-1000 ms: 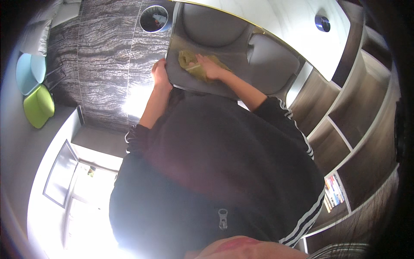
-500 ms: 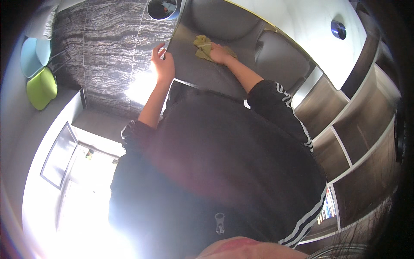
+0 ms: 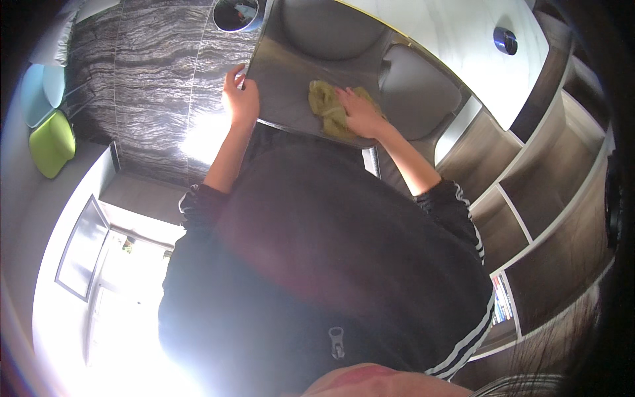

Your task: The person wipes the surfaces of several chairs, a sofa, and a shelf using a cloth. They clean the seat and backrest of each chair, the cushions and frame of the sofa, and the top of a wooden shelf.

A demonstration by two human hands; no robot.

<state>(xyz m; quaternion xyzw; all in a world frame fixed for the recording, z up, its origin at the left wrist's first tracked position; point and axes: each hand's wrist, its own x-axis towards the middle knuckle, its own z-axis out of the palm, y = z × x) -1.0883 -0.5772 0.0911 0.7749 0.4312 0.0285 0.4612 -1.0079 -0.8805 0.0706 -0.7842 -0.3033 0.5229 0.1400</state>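
Note:
My right hand [image 3: 360, 112] is on a crumpled olive cloth [image 3: 324, 99], fingers bent into it, on a grey surface [image 3: 281, 92] near its front edge. My left hand [image 3: 239, 96] is at the left edge of that surface, fingers loosely bent and apart, the index finger raised, nothing visible in them. Two rounded grey seat-like shapes [image 3: 417, 89] lie behind and right of the cloth.
A white marble-look top [image 3: 469, 33] with a blue round object [image 3: 505, 41] borders the back right. A bin [image 3: 231, 14] stands at top left; blue [image 3: 40, 96] and green [image 3: 53, 145] chairs at far left. Wooden shelves [image 3: 542, 159] line the right.
My left hand has loosened from the edge and lifted its fingers. The cloth and my right hand went away from me, then came back toward the front edge, ending farther right than at first.

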